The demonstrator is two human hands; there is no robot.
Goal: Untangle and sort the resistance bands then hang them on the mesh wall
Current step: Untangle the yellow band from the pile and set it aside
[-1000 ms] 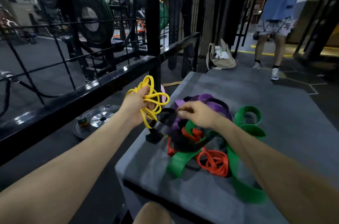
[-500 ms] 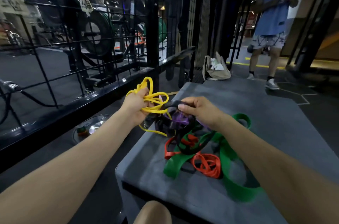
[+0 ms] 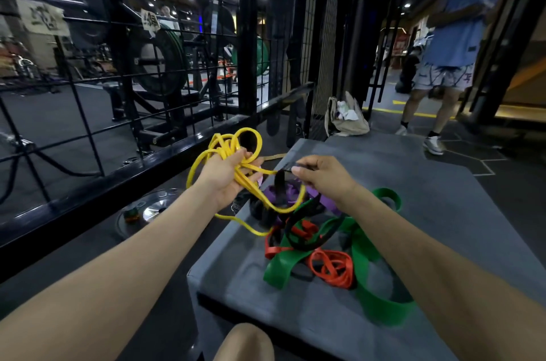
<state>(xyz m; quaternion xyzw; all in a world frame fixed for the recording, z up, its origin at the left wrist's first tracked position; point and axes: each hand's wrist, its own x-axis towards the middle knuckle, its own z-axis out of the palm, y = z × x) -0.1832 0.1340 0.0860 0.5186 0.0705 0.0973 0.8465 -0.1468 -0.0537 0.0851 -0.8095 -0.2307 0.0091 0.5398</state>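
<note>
Fingers [image 3: 298, 173] pinch black band [image 3: 280, 183] upright; left hand [image 3: 227, 177] grips yellow band [image 3: 224, 148].

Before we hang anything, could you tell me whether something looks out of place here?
The bands are knotted in a pile on the grey pad: the yellow band loops through the black band over purple, red and green ones. None hangs on the mesh wall.

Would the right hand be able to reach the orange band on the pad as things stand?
Probably not yet: the right hand is pinching the black band, and green band loops cross the orange band.
</note>
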